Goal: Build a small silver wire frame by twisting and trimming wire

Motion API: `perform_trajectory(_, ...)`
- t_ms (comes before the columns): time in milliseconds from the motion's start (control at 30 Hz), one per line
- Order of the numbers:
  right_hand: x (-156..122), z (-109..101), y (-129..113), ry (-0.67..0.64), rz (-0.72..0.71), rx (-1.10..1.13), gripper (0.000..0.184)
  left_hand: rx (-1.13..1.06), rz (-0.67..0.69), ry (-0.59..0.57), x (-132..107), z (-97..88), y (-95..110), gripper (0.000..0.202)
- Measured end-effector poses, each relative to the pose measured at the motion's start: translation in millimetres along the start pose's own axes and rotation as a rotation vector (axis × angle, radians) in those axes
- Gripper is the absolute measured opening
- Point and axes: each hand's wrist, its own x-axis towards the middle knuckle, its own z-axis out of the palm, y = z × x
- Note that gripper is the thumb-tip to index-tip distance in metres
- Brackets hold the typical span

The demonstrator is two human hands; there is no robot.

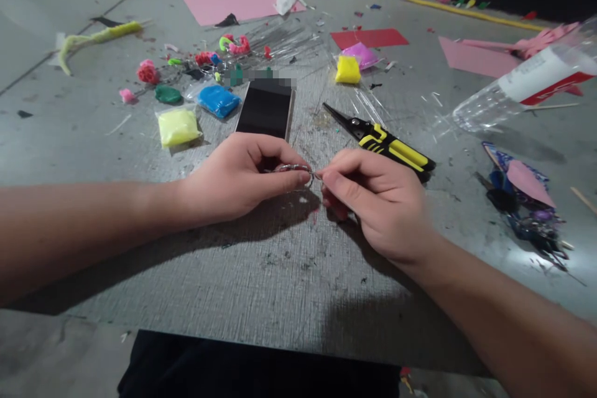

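My left hand (242,177) and my right hand (377,202) meet over a grey board (261,273), fingers curled. Between them runs a thin piece of metal wire (293,168). The left thumb and fingers pinch one end, and the right fingertips pinch the other end. Just behind the right hand lie yellow-and-black pliers (382,142), untouched. A dark phone (265,111) lies flat just beyond the left hand.
Bags of coloured clay lie behind: pale yellow (177,127), blue (218,101), bright yellow (347,69). Pink paper sheets (228,0), a red sheet (368,38), a plastic bottle (527,84) on its side at right, and dark scraps (522,199) surround the spot.
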Motion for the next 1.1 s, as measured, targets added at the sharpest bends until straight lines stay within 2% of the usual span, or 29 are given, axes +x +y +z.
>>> perform_trajectory(100, -1.8, 4.0, -0.8, 0.028, 0.035, -0.012, 0.011, -0.017, -0.009, 0.031, 0.5, 1.2, -1.8, 0.007)
perform_trajectory(233, -2.5, 7.2, -1.1, 0.084, -0.048, -0.125, 0.007, -0.08, 0.033, 0.039, -0.5, 2.4, -4.9, 0.005)
perform_trajectory(433, -4.3, 6.9, -1.6, 0.141, -0.206, -0.349, 0.007, -0.328, -0.006, -0.084, -3.7, 2.0, -3.1, 0.011)
perform_trajectory(533, -5.0, 6.8, -3.1, 0.154, -0.296, -0.47, 0.01, -0.384, 0.006, -0.124, -4.8, 1.3, -2.9, 0.017)
perform_trajectory(667, -5.5, 8.4, -5.0, 0.19, -0.406, -0.59, 0.007, -0.391, 0.021, -0.14, -5.1, 1.4, -5.3, 0.029)
perform_trajectory(967, -4.5, 11.7, -2.1, 0.241, -0.6, -0.657, 0.012, -0.289, 0.091, -0.094, -4.4, 2.3, -6.2, 0.016)
perform_trajectory(1100, -4.3, 14.7, -3.8, 0.282, -0.636, -0.676, 0.015, -0.241, 0.15, -0.07, -4.7, 1.7, -4.8, 0.013)
